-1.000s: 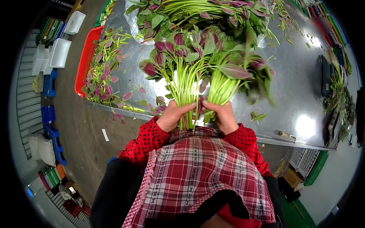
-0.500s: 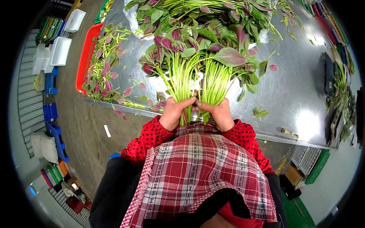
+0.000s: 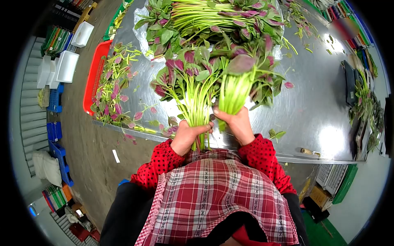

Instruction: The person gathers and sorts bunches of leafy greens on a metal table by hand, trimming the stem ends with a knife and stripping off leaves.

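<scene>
My left hand (image 3: 189,134) is closed round the stems of a bunch of red-and-green amaranth (image 3: 193,96), held upright at the table's front edge. Beside it, my right hand (image 3: 236,121) grips a second amaranth bunch (image 3: 237,88), raised slightly and blurred at its leaves. The leaves of both bunches are purple and green, the stems pale green. Beyond them a large heap of amaranth (image 3: 209,20) lies on clear plastic (image 3: 142,35), its stems running sideways.
The metal table (image 3: 305,100) carries loose leaves and trimmings (image 3: 115,88) on the left, by a red basket (image 3: 93,80). A wooden-handled knife (image 3: 308,152) lies near the front right edge. More greens (image 3: 365,98) are at the far right.
The two bunches, side by side before, are now apart at the stems. My right hand has lifted its bunch up and away from the left one. The view has shifted slightly.
</scene>
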The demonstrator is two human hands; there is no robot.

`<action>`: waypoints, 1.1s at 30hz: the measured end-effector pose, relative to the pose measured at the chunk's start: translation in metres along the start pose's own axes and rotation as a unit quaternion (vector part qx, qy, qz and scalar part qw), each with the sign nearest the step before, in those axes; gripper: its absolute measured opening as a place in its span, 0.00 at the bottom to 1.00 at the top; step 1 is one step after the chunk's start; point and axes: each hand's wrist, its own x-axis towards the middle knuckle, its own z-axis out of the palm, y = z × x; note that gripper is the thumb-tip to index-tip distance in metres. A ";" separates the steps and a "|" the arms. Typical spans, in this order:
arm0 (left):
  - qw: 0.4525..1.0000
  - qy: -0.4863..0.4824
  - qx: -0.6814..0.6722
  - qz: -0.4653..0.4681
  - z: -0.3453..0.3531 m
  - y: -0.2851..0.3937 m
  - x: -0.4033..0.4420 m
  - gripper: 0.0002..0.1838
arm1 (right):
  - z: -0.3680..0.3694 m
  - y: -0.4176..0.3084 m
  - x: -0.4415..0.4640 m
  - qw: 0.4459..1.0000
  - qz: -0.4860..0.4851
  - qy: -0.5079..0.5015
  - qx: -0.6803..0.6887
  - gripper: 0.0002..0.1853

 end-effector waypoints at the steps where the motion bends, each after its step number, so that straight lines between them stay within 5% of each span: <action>1: 1.000 -0.003 0.021 -0.009 0.004 0.000 0.000 0.12 | 0.004 -0.003 0.003 0.999 -0.002 -0.025 -0.037 0.08; 7: 0.995 0.075 -0.056 -0.019 0.001 -0.003 -0.001 0.10 | -0.005 0.013 -0.010 1.000 0.016 -0.003 0.004 0.09; 17: 0.999 -0.043 0.014 0.011 0.001 -0.007 0.000 0.07 | -0.010 0.019 -0.017 1.000 -0.008 0.011 -0.021 0.07; 23: 0.994 0.064 -0.089 0.013 -0.006 0.001 0.009 0.08 | -0.022 0.015 -0.038 0.997 0.044 -0.042 -0.055 0.10; 27: 0.984 -0.006 -0.176 -0.007 -0.013 0.011 0.007 0.09 | -0.075 0.014 -0.023 0.952 -0.041 0.152 -0.261 0.12; 29: 0.990 -0.015 -0.136 -0.018 -0.007 0.010 0.006 0.08 | -0.065 -0.009 -0.026 0.990 0.108 0.049 -0.080 0.11; 33: 0.993 0.026 -0.113 0.021 0.019 -0.004 0.004 0.15 | -0.007 0.012 -0.027 0.996 0.077 -0.024 0.048 0.12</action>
